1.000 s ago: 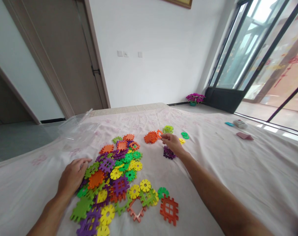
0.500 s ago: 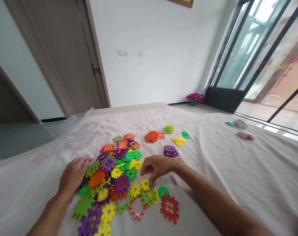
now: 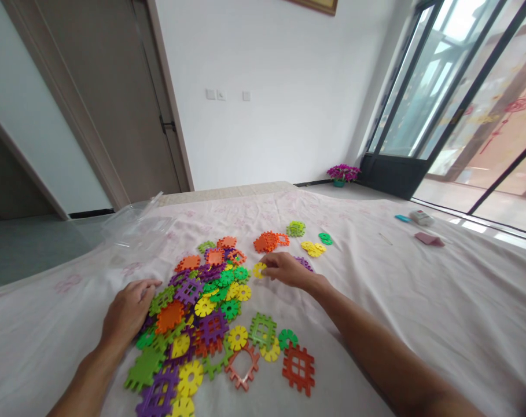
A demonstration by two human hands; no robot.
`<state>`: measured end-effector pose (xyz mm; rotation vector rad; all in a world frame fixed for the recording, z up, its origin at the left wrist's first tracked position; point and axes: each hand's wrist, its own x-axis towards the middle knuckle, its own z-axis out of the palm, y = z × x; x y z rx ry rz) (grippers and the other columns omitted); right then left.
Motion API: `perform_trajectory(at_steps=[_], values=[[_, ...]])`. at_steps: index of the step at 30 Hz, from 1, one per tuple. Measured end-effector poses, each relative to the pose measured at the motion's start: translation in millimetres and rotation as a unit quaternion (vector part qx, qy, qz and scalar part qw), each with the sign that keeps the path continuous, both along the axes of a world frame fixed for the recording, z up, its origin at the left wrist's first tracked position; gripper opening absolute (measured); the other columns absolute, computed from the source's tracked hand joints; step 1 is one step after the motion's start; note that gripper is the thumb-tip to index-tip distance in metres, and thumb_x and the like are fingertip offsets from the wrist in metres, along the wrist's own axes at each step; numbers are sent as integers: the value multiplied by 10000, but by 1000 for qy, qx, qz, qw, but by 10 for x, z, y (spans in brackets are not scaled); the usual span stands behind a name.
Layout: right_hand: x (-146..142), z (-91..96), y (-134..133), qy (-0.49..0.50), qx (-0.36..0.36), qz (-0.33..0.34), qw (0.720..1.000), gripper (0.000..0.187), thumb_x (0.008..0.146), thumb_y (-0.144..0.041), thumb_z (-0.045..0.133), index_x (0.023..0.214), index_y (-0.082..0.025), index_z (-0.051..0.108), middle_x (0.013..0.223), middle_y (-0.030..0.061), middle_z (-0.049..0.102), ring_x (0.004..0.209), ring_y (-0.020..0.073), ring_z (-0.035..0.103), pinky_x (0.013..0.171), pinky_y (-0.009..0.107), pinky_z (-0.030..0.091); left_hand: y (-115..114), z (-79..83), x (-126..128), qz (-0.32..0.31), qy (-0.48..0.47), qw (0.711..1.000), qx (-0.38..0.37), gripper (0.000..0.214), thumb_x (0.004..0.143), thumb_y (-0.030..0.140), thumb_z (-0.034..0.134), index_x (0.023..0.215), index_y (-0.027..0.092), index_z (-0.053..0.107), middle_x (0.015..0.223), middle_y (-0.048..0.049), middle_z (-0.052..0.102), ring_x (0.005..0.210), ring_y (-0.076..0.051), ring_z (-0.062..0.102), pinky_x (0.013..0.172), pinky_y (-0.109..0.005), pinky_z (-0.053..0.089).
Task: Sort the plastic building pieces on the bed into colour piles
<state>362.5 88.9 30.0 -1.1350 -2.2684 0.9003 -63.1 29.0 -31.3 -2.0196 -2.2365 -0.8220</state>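
Note:
A heap of coloured plastic interlocking pieces (image 3: 202, 313) lies on a white bedsheet (image 3: 397, 301). My left hand (image 3: 128, 310) rests on the heap's left edge, fingers curled loosely over pieces. My right hand (image 3: 286, 269) is above the sheet beyond the heap and pinches a yellow round piece (image 3: 258, 270) in its fingertips. Beyond it lie small sorted groups: orange pieces (image 3: 269, 241), yellow pieces (image 3: 313, 248), a light green piece (image 3: 295, 229), a dark green piece (image 3: 326, 238), and purple pieces (image 3: 305, 263) partly hidden behind my right hand.
A clear plastic bag (image 3: 135, 223) lies at the sheet's far left. Small items (image 3: 421, 226) sit at the far right of the sheet. A door (image 3: 110, 98) stands at left, glass sliding doors (image 3: 462, 98) at right, and a flower pot (image 3: 343, 174) on the floor.
My right hand dropped from the far groups to the heap's near edge, took a yellow round piece there, and has now lifted it away towards the sorted groups. My left hand stayed put.

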Motion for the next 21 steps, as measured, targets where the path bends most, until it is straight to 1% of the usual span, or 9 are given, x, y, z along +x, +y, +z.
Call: perform_trajectory(at_steps=[2, 4, 7, 9, 10, 11, 13, 17, 21], values=[[135, 23, 110, -20, 77, -100, 992, 234, 817, -249, 559, 1000, -169, 681, 739, -7, 628, 642, 115, 539, 581, 217, 353, 2, 2, -5, -4, -6, 1000, -10, 369, 867, 395, 406, 993, 247, 720, 1105, -36, 702, 1054, -227, 614, 976, -315, 441], [295, 45, 206, -57, 125, -192, 972, 284, 812, -252, 557, 1056, -181, 683, 765, 5, 647, 665, 129, 551, 598, 230, 350, 5, -2, -11, -5, -9, 1000, -12, 371, 867, 396, 407, 1004, 246, 717, 1110, -38, 699, 1061, -229, 611, 983, -321, 436], [534, 60, 302, -115, 128, -303, 937, 305, 820, -253, 539, 1084, -207, 685, 836, 27, 678, 718, 158, 579, 608, 248, 351, 8, -9, -14, -5, -13, 1000, -16, 376, 870, 401, 404, 1011, 243, 715, 1113, -42, 696, 1072, -230, 604, 996, -326, 429], [643, 55, 331, -143, 138, -351, 915, 298, 826, -250, 538, 1082, -221, 689, 940, 50, 685, 811, 187, 596, 637, 261, 366, 5, -7, -7, -5, -14, 1000, -18, 379, 872, 402, 400, 1010, 243, 715, 1118, -44, 693, 1080, -230, 600, 1002, -327, 425], [669, 48, 336, -148, 150, -361, 908, 294, 831, -250, 540, 1084, -223, 688, 998, 63, 679, 864, 201, 596, 662, 269, 378, 3, -3, -2, -5, -14, 1000, -19, 379, 873, 401, 399, 1009, 242, 715, 1121, -46, 692, 1081, -230, 598, 1005, -328, 423], [675, 41, 335, -148, 167, -360, 906, 286, 839, -249, 541, 1083, -222, 689, 1044, 73, 669, 908, 210, 592, 693, 278, 391, -1, 1, 3, -4, -14, 1000, -18, 378, 873, 400, 399, 1008, 241, 714, 1123, -47, 692, 1080, -230, 599, 1005, -328, 424], [624, 26, 315, -133, 197, -327, 914, 257, 856, -242, 538, 1059, -217, 694, 1064, 80, 660, 946, 213, 584, 755, 293, 410, -8, 13, 14, -3, -15, 1000, -15, 378, 873, 395, 398, 1005, 238, 715, 1119, -50, 694, 1071, -231, 603, 999, -330, 430], [367, 3, 215, -91, 236, -210, 944, 203, 876, -202, 522, 969, -206, 703, 972, 59, 674, 929, 190, 589, 833, 304, 423, -14, 23, 19, -6, -13, 1000, -9, 378, 872, 393, 395, 995, 238, 717, 1107, -50, 702, 1062, -237, 606, 992, -338, 437], [114, -30, 68, -73, 248, -101, 961, 190, 854, -158, 557, 976, -196, 699, 982, 59, 683, 942, 188, 593, 863, 316, 425, -7, 11, 9, -4, -11, 1000, -15, 382, 873, 401, 396, 1002, 237, 715, 1119, -49, 697, 1066, -233, 605, 993, -333, 434]])
